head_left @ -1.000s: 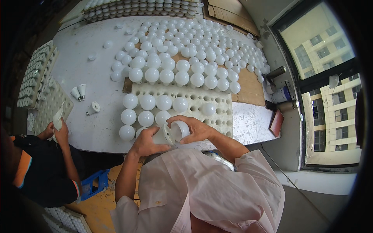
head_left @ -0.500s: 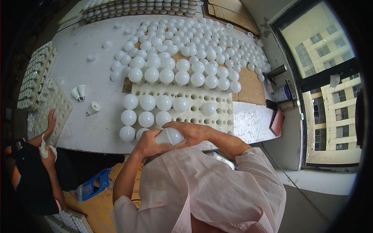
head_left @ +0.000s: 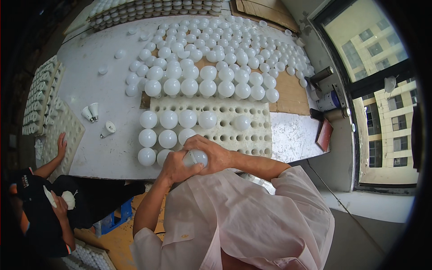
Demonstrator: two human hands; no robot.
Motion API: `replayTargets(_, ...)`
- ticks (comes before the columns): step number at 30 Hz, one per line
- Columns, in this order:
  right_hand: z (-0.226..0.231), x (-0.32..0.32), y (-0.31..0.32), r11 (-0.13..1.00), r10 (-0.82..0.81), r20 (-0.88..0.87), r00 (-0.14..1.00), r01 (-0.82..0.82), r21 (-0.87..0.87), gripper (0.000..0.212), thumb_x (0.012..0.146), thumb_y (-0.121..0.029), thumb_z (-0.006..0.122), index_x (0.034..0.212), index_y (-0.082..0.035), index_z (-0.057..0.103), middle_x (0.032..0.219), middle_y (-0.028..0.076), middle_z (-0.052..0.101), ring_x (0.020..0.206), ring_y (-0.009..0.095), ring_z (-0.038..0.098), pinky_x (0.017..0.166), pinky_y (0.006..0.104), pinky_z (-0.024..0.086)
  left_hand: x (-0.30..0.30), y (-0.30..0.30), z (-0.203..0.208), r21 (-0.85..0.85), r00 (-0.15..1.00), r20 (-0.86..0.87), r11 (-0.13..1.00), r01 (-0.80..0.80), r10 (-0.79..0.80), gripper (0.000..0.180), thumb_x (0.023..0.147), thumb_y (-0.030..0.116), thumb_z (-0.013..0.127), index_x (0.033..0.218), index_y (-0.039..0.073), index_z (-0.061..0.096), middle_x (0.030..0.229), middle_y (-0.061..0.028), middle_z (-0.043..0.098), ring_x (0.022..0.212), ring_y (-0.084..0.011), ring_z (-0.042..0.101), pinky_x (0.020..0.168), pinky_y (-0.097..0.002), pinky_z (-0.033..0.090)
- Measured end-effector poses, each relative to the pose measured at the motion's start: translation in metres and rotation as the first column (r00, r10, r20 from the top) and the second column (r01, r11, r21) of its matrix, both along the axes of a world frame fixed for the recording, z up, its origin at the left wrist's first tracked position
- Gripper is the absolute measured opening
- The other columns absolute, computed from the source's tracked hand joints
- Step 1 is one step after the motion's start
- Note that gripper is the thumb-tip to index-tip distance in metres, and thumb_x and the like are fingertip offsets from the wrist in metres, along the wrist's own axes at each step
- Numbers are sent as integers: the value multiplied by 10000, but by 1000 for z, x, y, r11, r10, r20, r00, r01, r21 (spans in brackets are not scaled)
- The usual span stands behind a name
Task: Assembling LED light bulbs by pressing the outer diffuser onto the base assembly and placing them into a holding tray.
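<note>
Close to my chest, at the table's front edge, I hold one white LED light bulb [head_left: 196, 157] between both hands. My left hand [head_left: 177, 165] is closed round its base end. My right hand [head_left: 211, 152] wraps over the round white dome, and its fingers hide part of the bulb. Just beyond my hands lies a pale foam tray [head_left: 234, 140] with rows of holes. Several domed bulbs [head_left: 168, 138] stand in its left part, and a single bulb [head_left: 242, 122] sits farther right in it.
Behind the tray, many white domes [head_left: 216, 56] cover cardboard [head_left: 288, 96]. Several bulb bases [head_left: 108, 129] lie at the left, near another foam tray [head_left: 67, 128]. A co-worker's hand [head_left: 61, 145] touches that tray. Stacked trays of bulbs [head_left: 153, 10] line the back; a window [head_left: 387, 121] is at the right.
My right hand has come farther over the dome and covers more of the bulb. My view has shifted slightly. The co-worker's lower hand, holding something white, has moved a little.
</note>
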State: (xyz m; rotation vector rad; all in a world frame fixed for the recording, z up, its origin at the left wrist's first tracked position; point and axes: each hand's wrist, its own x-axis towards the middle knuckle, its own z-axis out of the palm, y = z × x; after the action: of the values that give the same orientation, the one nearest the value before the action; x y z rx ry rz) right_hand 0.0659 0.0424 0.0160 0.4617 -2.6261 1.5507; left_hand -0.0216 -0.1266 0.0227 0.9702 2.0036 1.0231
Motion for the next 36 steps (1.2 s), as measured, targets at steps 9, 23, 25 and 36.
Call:
replayTargets(9, -3, 11, -5, 979, -38, -359, 933, -38, -201, 467, 563, -8, 655, 1020, -43, 564, 983, 96, 544, 913, 262, 526, 793, 351, 439, 12, 4, 31, 2, 995, -58, 997, 81, -81, 531, 581, 357, 711, 889, -64, 614, 742, -189, 648, 679, -271, 662, 645, -354, 528)
replayTargets(23, -13, 33, 38, 913, -391, -94, 916, 373, -164, 691, 603, -63, 808, 1197, -61, 455, 1182, 134, 493, 1105, 286, 495, 932, 390, 413, 5, -34, -25, 226, 862, 463, 912, -343, 209, 370, 875, 216, 627, 1092, -76, 558, 965, -195, 668, 728, -191, 674, 565, -250, 505)
replayTargets(25, -16, 40, 78, 834, -537, -221, 814, 551, 6, 684, 607, -80, 807, 1196, -59, 459, 1169, 144, 495, 1092, 308, 502, 907, 400, 440, -10, -52, -15, 262, 821, 538, 887, -379, 192, 328, 893, 198, 604, 1093, -58, 563, 977, -195, 670, 745, -191, 676, 572, -254, 505)
replayTargets(36, -55, 27, 117, 687, -691, -208, 692, 719, 111, 533, 710, -50, 676, 1221, -57, 524, 1195, 180, 508, 1094, 346, 516, 936, 391, 431, -83, -113, -51, 215, 650, 345, 617, -757, 677, 284, 901, 145, 614, 1099, -51, 562, 1033, -176, 670, 809, -171, 668, 580, -229, 462)
